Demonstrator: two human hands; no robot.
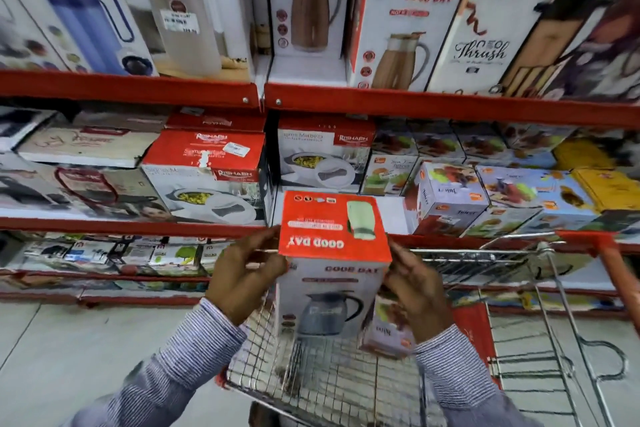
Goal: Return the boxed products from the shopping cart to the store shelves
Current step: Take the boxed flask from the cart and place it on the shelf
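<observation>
A tall red-and-white "Good Day" jug box stands upright above the wire shopping cart, gripped between both my hands. My left hand presses on its left side near the top. On its right side is my right hand. A smaller pale juicer box lies in the cart behind my right wrist, partly hidden. A matching "Good Day" box stands on the top shelf, right of centre.
Red store shelves filled with boxed flasks, casseroles and juicers face me. A white bare patch of shelf shows just behind the held box. The cart's red handle is at the right. Grey tiled floor lies at the left.
</observation>
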